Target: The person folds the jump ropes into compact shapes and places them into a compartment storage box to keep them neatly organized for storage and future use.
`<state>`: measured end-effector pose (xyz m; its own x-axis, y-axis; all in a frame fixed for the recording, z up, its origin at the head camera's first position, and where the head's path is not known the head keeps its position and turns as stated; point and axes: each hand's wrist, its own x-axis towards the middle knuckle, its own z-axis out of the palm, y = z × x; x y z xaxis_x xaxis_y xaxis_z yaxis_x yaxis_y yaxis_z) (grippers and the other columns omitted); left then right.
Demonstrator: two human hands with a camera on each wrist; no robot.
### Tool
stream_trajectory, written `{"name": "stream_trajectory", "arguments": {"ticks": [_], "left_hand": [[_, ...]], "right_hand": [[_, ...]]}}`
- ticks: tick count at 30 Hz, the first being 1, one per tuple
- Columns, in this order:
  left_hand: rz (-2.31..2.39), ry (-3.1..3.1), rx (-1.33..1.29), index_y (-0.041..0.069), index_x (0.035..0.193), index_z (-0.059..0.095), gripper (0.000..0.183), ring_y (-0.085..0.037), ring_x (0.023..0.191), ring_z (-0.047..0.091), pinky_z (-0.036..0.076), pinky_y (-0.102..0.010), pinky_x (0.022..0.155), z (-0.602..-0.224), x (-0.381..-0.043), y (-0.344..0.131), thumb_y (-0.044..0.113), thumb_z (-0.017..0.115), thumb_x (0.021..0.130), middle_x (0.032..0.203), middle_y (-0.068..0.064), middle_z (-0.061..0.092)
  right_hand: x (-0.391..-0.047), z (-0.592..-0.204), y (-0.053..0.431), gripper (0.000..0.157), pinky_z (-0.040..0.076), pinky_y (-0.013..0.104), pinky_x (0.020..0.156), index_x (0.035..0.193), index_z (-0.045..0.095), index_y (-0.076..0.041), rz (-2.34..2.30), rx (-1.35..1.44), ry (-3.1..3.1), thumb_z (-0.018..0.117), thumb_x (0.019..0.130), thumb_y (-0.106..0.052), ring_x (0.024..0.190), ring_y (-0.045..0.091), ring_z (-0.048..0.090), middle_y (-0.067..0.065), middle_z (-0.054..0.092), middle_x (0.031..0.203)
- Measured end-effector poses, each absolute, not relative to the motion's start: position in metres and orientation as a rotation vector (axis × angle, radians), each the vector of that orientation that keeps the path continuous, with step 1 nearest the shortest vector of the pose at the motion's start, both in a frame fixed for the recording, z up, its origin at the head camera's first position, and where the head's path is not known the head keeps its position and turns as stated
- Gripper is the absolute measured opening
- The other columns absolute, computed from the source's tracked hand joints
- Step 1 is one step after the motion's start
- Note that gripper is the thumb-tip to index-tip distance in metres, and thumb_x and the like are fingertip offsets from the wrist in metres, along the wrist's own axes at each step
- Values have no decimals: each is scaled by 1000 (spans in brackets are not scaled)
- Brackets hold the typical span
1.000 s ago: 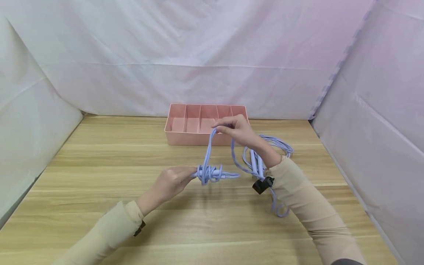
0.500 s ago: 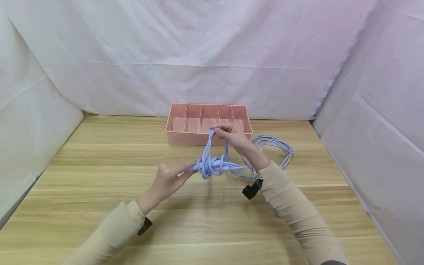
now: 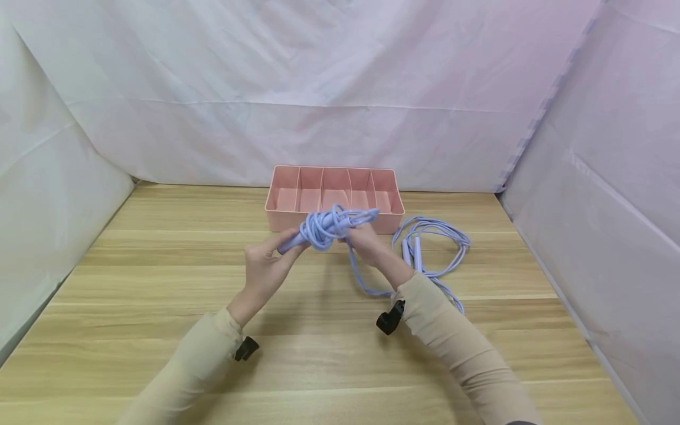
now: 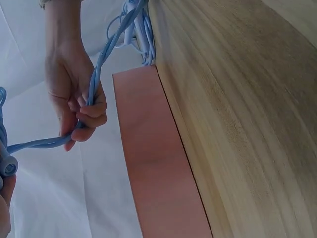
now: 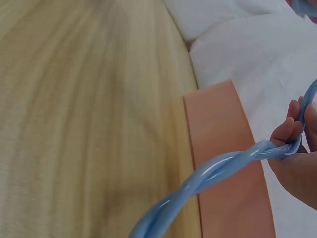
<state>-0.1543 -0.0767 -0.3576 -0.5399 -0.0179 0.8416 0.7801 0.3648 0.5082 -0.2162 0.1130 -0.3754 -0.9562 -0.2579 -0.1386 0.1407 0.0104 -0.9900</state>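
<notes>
In the head view my left hand [image 3: 262,271] grips the handles of a light blue jump rope [image 3: 320,231], raised above the table and tilted up to the right. Several turns of cord wrap round those handles. My right hand [image 3: 368,245] is at the far end of the bundle, partly hidden behind it. The left wrist view shows the right hand's curled fingers [image 4: 91,119] holding the twisted, doubled cord [image 4: 101,59], which runs from there to the handle end [image 4: 9,166]. In the right wrist view the loose length of cord [image 5: 193,183] hangs from the right hand [image 5: 297,166].
A pink divided box [image 3: 281,221] stands at the back of the wooden table [image 3: 175,254], just beyond the hands. A second light blue jump rope [image 3: 418,255] lies loosely coiled to its right, near the right forearm. White cloth [image 3: 319,77] hangs behind and at both sides.
My left hand has lifted the wound bundle up and forward, tilting it more. The right hand, first high above with the cord, has come down behind the bundle's right end.
</notes>
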Motion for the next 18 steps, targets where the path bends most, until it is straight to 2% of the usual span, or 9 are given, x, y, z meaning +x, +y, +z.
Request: {"name": "stream_trajectory", "arguments": {"ticks": [2, 3, 5, 8, 12, 15, 18], "left_hand": [[-1311, -1833, -591, -7, 82, 70, 23, -16, 68, 68, 52, -13, 66, -359, -158, -76, -6, 78, 61, 77, -19, 69], [-1334, -1833, -549, -7, 83, 70, 22, -14, 70, 67, 51, -12, 67, -359, -160, -76, -6, 78, 62, 78, -19, 69], [-1361, -1841, -473, -6, 84, 70, 20, -11, 70, 65, 49, -8, 65, -361, -164, -77, -3, 78, 65, 79, -19, 69], [-1356, -1858, -396, -6, 85, 70, 19, -19, 68, 67, 49, -8, 63, -364, -170, -80, -1, 77, 68, 80, -19, 69], [-1255, -1891, -346, -6, 84, 70, 19, -31, 68, 68, 54, -24, 62, -369, -175, -85, -1, 77, 67, 80, -21, 68], [-1150, -1913, -350, -7, 84, 70, 20, -32, 68, 68, 54, -36, 61, -374, -177, -89, -1, 77, 67, 79, -21, 68], [-1051, -1927, -382, -5, 84, 70, 19, -31, 66, 68, 54, -38, 59, -378, -178, -92, 1, 77, 68, 78, -20, 69]], "right_hand": [[-214, -379, 109, 14, 43, 20, 67, 84, 61, -4, -2011, -136, 1990, 50, 91, -3, 68, 8, 47, -6, 55, 70], [-212, -381, 107, 13, 43, 19, 62, 91, 62, 1, -2001, -163, 1974, 50, 92, -5, 65, 7, 47, -6, 57, 70], [-208, -385, 104, 23, 40, 17, 56, 103, 59, 9, -1952, -209, 1954, 48, 94, -8, 63, 5, 46, -6, 59, 72], [-201, -387, 100, 33, 34, 17, 49, 116, 54, 10, -1876, -244, 1919, 45, 96, -14, 59, 5, 41, -7, 59, 72], [-193, -384, 99, 35, 29, 17, 43, 119, 53, 9, -1814, -262, 1889, 43, 97, -16, 54, 4, 40, -6, 60, 70], [-188, -379, 101, 35, 29, 17, 41, 117, 56, 7, -1760, -299, 1937, 44, 97, -18, 52, 4, 42, -6, 63, 72], [-183, -373, 104, 32, 32, 18, 39, 113, 60, 6, -1645, -399, 2063, 45, 96, -17, 50, 5, 45, 2, 67, 76]]}}
